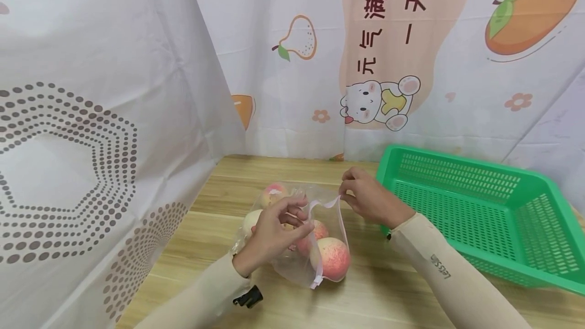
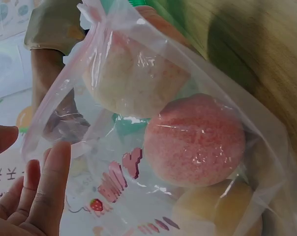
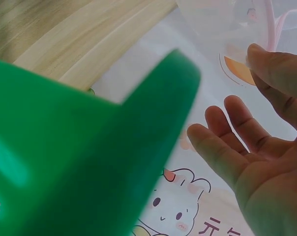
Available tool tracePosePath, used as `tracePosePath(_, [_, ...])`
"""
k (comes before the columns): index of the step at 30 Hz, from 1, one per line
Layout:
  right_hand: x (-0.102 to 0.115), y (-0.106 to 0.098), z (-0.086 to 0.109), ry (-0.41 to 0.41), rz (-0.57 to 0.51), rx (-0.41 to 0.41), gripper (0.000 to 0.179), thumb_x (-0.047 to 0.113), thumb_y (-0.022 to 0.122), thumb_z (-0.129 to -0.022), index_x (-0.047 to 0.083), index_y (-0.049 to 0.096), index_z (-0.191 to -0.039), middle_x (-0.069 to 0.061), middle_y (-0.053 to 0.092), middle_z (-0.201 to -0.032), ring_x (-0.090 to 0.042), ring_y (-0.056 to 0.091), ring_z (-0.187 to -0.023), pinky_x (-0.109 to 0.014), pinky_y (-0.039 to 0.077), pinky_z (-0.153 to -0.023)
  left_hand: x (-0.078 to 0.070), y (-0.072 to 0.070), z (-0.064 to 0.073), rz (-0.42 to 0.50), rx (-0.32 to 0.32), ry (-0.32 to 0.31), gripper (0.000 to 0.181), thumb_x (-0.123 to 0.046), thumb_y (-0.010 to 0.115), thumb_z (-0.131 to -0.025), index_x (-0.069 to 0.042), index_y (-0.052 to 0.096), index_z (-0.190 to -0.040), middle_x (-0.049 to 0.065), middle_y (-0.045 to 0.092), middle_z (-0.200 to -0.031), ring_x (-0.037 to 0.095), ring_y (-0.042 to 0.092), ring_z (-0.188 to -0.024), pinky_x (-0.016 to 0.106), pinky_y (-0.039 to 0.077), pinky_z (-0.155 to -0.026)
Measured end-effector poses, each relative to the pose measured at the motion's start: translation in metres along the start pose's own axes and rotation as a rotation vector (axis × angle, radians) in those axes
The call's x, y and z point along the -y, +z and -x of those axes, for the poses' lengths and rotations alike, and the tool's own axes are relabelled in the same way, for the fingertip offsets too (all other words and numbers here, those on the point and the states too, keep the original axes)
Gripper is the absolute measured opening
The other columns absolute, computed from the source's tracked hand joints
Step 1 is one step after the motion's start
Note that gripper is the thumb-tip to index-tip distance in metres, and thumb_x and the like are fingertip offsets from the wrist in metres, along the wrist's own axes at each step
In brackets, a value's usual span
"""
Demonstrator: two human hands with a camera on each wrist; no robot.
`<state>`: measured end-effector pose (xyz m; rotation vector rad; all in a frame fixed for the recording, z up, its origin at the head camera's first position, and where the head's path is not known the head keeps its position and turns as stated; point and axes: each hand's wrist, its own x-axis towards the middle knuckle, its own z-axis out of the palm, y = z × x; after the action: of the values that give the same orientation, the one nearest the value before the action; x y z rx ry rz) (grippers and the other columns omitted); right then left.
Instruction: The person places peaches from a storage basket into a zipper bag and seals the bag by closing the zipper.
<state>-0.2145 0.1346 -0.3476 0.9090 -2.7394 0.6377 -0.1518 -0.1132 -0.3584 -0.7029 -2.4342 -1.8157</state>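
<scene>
A clear zip bag (image 1: 292, 272) with a pink-white zip edge lies on the table, its mouth spread toward the right. Several peaches are inside; one red and cream peach (image 1: 335, 259) sits right at the mouth, and a redder peach (image 2: 195, 140) shows through the film in the left wrist view. My right hand (image 1: 367, 198) pinches the far corner of the zip edge between thumb and index finger, other fingers spread. Above the bag is my left hand (image 1: 276, 230), fingers loosely bent, thumb apart and nothing between them. The zip slider (image 1: 316, 282) hangs at the near corner.
A green plastic basket (image 1: 457, 166) stands on the right, its near-left rim close beside my right forearm. Behind the wooden table (image 1: 183, 278) hangs a white printed cloth (image 1: 283, 100), and another patterned cloth (image 1: 68, 166) drapes along the left.
</scene>
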Motion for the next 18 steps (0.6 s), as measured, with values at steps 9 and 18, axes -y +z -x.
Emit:
tracePosePath(9, [0.000, -0.001, 0.001, 0.014, -0.010, 0.008, 0.004, 0.005, 0.075, -0.090, 0.006, 0.076, -0.093, -0.012, 0.058, -0.110, -0.028, 0.059, -0.098, -0.041, 0.058, -0.084, -0.001, 0.003, 0.025, -0.115, 0.058, 0.183, 0.024, 0.005, 0.076, -0.084, 0.000, 0.068, -0.106, 0.011, 0.068, -0.094, 0.017, 0.069, -0.082, 0.028, 0.062, -0.070])
tracePosePath(18, [-0.001, -0.001, 0.001, 0.007, -0.007, 0.000, 0.004, 0.006, 0.076, -0.089, 0.006, 0.076, -0.093, -0.011, 0.058, -0.108, -0.027, 0.058, -0.096, -0.041, 0.058, -0.083, 0.005, 0.009, 0.047, -0.516, 0.057, 0.548, 0.022, -0.016, 0.087, -0.077, -0.012, 0.071, -0.092, -0.006, 0.064, -0.097, 0.006, 0.060, -0.084, 0.012, 0.051, -0.074])
